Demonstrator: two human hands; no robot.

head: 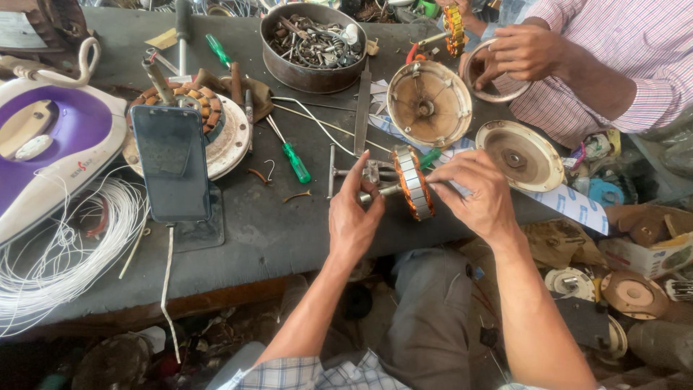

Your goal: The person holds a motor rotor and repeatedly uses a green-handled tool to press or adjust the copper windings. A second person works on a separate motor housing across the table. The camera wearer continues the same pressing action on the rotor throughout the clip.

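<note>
My left hand pinches the shaft end of a small motor rotor, a ribbed steel cylinder with orange winding showing. My right hand grips the rotor's other side, fingers curled over its rim. The rotor hangs just above the dark workbench near its front edge. Two round metal motor end covers lie beyond it, one cupped and one flatter.
Another person's hands hold a round cover at the far right. A metal bowl of screws, green screwdrivers, a phone leaning on a wound stator, a purple iron and white wire coils crowd the bench.
</note>
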